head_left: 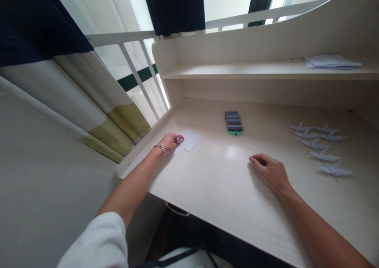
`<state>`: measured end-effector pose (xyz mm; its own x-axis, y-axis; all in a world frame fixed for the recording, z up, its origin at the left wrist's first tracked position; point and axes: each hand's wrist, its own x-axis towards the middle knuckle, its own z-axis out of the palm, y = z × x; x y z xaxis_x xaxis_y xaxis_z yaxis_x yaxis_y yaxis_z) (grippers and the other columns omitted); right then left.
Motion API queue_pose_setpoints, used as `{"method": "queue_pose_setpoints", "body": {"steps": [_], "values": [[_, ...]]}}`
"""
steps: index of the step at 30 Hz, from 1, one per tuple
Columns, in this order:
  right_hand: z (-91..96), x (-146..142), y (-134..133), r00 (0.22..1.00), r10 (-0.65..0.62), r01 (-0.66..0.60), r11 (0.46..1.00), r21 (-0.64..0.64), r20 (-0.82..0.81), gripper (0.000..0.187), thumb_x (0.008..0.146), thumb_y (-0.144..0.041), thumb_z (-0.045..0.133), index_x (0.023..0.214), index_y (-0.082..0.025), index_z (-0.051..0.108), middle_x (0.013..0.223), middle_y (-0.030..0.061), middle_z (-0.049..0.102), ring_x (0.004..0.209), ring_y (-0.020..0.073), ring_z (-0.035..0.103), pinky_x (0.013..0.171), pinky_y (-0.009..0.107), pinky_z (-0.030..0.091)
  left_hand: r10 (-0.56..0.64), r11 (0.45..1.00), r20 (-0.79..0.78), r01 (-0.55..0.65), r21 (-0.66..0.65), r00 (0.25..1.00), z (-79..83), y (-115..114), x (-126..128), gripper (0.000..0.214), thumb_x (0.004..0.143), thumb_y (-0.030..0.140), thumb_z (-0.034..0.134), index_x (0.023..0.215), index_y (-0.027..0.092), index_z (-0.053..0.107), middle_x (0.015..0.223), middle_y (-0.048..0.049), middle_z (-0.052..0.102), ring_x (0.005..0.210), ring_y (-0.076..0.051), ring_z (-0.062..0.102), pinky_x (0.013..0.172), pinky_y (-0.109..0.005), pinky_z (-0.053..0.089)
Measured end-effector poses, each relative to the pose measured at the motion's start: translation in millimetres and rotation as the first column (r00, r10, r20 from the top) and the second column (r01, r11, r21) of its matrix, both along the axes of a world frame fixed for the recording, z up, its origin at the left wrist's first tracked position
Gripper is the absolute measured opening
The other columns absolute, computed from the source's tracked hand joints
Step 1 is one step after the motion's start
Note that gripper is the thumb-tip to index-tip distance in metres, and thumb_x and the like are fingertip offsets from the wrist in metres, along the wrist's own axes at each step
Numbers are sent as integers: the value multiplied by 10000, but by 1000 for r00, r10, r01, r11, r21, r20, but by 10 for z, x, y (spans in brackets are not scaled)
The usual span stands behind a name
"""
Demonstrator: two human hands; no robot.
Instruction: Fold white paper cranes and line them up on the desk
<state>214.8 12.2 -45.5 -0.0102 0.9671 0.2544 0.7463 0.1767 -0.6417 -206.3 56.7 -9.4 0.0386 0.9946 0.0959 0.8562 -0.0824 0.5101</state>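
Observation:
At the left of the desk, my left hand (168,142), with a chain bracelet on its wrist, is closed at the near-left edge of some white paper sheets (192,138). Its thumb and fingers pinch together at a sheet's edge. The sheets overlap and lie flat on the desk. My right hand (271,171) rests on the desk's right half, its fingers loosely curled and nothing visible in them. Several folded white paper cranes (324,156) stand to the right of that hand, grouped in rows.
A blurred dark item with a green end (233,122) lies at the middle back of the desk (201,181). Above, a shelf (237,69) holds a stack of white paper (332,61) at its right. Curtains (118,114) and white railings flank the left side.

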Motion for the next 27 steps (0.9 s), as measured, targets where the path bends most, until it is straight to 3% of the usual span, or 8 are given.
{"method": "queue_pose_setpoints", "body": {"steps": [3,11,15,18,21,23,25,27], "values": [[6,0,-3,1000,-2,2,1000,-16,-1,287,799,-438,542,821,-218,724,831,51,743,733,221,665,696,318,455,-30,1000,-18,30,-1,999,-4,53,-34,311,647,147,701,942,228,760,769,-54,719,655,-181,634,715,-324,518],[31,-6,-5,1000,-9,9,1000,-5,-6,282,789,-437,552,813,-215,723,831,55,743,740,227,664,714,328,460,-25,992,-75,34,120,997,114,-21,-7,145,783,238,594,811,233,736,796,-47,703,757,-183,618,789,-306,488],[101,-27,-43,995,-17,18,1000,9,-96,309,777,-457,555,808,-193,712,816,74,735,735,228,662,715,331,473,7,960,-141,33,276,990,135,-243,354,246,894,243,460,904,191,700,944,-114,694,971,-235,570,918,-382,416],[166,-83,-111,963,-20,-11,993,-114,-270,387,777,-534,564,820,-170,689,750,85,714,613,203,633,582,310,476,-98,929,-196,160,333,976,47,-514,839,252,919,218,431,938,210,682,945,-85,700,947,-209,575,896,-360,418],[214,-163,-188,806,-85,-149,928,-340,-585,539,740,-644,582,921,-141,645,752,116,702,531,186,616,408,265,432,-293,756,-397,465,461,870,-64,-750,1318,272,938,158,386,995,180,650,925,-84,698,872,-193,582,778,-336,437],[226,-204,-221,692,-163,-219,881,-420,-704,588,750,-665,566,1005,-139,618,789,121,695,560,189,639,417,268,472,-322,681,-485,555,477,813,-104,-849,1552,246,944,170,400,1000,171,639,933,-81,695,851,-188,576,726,-333,421],[218,-219,-229,665,-204,-210,872,-442,-719,554,738,-610,623,1053,-154,606,776,86,675,563,174,633,430,261,492,-364,633,-527,619,465,768,-115,-907,1706,220,944,180,419,982,173,635,918,-69,692,828,-180,570,698,-328,405],[192,-211,-214,707,-195,-157,895,-419,-680,524,675,-473,732,1083,-168,606,729,36,642,548,144,596,424,229,474,-413,593,-541,667,450,732,-114,-943,1795,202,942,183,436,956,183,637,895,-56,691,824,-177,567,691,-325,397]]}}
